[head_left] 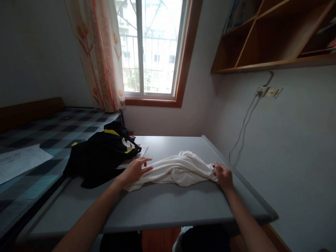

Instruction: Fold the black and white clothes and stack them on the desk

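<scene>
A crumpled white garment [181, 169] lies stretched sideways across the grey table [162, 206]. At its left end is my left hand [136, 169], fingers apart, with thumb and forefinger over the cloth and no grip to be seen. My right hand [222, 174] is closed on the garment's right end, the fabric pinched between thumb and fingers. Just beyond my left hand, a black garment [102, 154] with yellow and white patches lies in a heap at the table's left side. Part of a white sheet shows from under it.
To the left stands a bed with a checked cover [52, 140] and a paper sheet [23, 161] on it. A window [154, 49] with a flowered curtain [102, 56] is ahead. Wooden shelves [262, 42] hang at upper right, above a socket [269, 92] with a dangling cable [243, 126].
</scene>
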{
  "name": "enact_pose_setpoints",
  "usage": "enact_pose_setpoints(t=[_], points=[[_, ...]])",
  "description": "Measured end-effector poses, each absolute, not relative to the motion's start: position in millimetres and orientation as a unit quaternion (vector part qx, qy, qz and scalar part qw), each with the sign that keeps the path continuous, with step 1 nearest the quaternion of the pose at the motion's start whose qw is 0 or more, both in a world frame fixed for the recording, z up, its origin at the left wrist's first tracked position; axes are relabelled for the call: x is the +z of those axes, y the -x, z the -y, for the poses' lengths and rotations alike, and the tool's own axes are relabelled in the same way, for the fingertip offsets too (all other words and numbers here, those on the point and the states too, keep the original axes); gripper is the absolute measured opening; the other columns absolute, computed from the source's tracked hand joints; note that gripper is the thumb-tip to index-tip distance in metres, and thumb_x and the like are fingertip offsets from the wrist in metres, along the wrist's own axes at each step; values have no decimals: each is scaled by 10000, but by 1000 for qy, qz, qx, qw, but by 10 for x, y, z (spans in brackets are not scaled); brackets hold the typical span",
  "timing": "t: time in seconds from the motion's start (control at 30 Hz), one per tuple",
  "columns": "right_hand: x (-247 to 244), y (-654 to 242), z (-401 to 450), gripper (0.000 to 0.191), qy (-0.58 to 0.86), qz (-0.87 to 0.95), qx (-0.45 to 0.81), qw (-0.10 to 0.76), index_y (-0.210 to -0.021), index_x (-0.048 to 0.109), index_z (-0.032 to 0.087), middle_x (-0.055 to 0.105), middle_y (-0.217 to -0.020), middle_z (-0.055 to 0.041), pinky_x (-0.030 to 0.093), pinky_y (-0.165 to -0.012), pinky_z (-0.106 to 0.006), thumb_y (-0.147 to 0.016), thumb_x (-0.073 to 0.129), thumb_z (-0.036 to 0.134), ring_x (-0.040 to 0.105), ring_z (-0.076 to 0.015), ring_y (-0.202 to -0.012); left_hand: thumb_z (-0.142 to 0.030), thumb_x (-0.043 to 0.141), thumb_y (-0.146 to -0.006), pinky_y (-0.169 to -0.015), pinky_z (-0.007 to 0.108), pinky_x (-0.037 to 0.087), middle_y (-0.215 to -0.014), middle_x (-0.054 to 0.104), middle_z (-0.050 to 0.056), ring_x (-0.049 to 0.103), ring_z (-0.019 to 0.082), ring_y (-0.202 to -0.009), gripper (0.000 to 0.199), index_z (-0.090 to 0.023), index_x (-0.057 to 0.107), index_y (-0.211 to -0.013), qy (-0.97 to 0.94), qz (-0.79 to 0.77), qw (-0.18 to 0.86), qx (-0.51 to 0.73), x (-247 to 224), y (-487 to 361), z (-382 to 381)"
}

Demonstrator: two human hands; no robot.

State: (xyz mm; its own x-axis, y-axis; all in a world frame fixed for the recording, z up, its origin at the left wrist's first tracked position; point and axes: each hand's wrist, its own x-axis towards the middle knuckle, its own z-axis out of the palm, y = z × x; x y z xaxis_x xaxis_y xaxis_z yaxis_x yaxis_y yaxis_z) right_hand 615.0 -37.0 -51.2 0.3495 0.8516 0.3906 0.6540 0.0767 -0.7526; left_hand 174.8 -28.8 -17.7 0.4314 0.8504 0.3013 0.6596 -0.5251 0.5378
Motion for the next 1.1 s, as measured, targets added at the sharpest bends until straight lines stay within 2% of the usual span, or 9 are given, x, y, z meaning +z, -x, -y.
enact_pose_setpoints(t=[0.13,0.23,0.33,0.53,0.67,0.77,0.87,0.97,1.1], points=[[-531,-6049,358,596,618,650,113,427,-1146,633,189,593,-782,-16,491,-634,-301,-776,553,649,566,-173,-653,-582,668,-762,-737,292,468,-1020,623,59,609,179,-766,477,-245,685,-1099,-847,-457,117,245,-199,-1767,339],[-536,-5963,389,628,591,718,-6,367,-1211,644,253,550,-1160,-100,497,-830,-380,-710,668,630,586,-232,-938,-511,722,-739,-771,296,465,-1031,636,67,622,207,-846,350,-226,693,-940,-851,-451,99,251,-203,-1808,370],[-511,-5884,451,346,561,762,-114,302,-1118,702,329,526,-1289,-86,400,-966,-459,-815,643,484,508,-281,-1133,-402,683,-796,-683,277,454,-836,658,40,619,195,-743,205,-212,659,-867,-835,-473,107,260,-196,-1828,357],[-186,-5843,369,330,541,728,-100,409,-967,708,232,663,-1058,-92,422,-887,-395,-931,449,433,569,-246,-997,-188,551,-845,-752,279,476,-904,706,50,656,198,-833,176,-211,687,-955,-814,-459,101,340,-65,-1860,264],[289,-5797,211,464,593,623,16,510,-938,617,182,616,-717,-38,437,-604,-287,-888,398,588,547,-186,-650,-256,505,-906,-872,312,478,-1136,669,73,646,208,-972,325,-236,624,-1207,-846,-411,114,320,30,-2027,294],[666,-5753,198,518,589,631,111,493,-929,590,182,530,-612,11,380,-513,-248,-854,396,656,476,-149,-550,-351,618,-842,-872,310,479,-1225,592,69,634,202,-948,525,-268,515,-1350,-882,-381,128,247,54,-2152,368],[930,-5799,276,538,552,713,198,384,-887,629,166,601,-702,-22,412,-562,-248,-810,464,672,535,-161,-637,-285,622,-812,-814,291,480,-1118,575,49,619,168,-830,419,-273,610,-1230,-887,-388,131,212,67,-2178,375],[1043,-5941,372,509,543,781,267,155,-844,695,159,659,-762,-31,436,-606,-257,-641,686,625,583,-194,-707,-201,553,-811,-834,292,464,-1058,552,72,591,169,-862,183,-193,689,-934,-852,-403,139,303,127,-2129,280],[1123,-6103,470,456,557,759,336,-44,-668,705,143,625,-627,-14,412,-563,-249,-563,760,584,575,-191,-643,-336,554,-827,-823,280,458,-942,598,60,568,184,-894,206,-157,634,-890,-749,-398,298,438,336,-2106,179]])
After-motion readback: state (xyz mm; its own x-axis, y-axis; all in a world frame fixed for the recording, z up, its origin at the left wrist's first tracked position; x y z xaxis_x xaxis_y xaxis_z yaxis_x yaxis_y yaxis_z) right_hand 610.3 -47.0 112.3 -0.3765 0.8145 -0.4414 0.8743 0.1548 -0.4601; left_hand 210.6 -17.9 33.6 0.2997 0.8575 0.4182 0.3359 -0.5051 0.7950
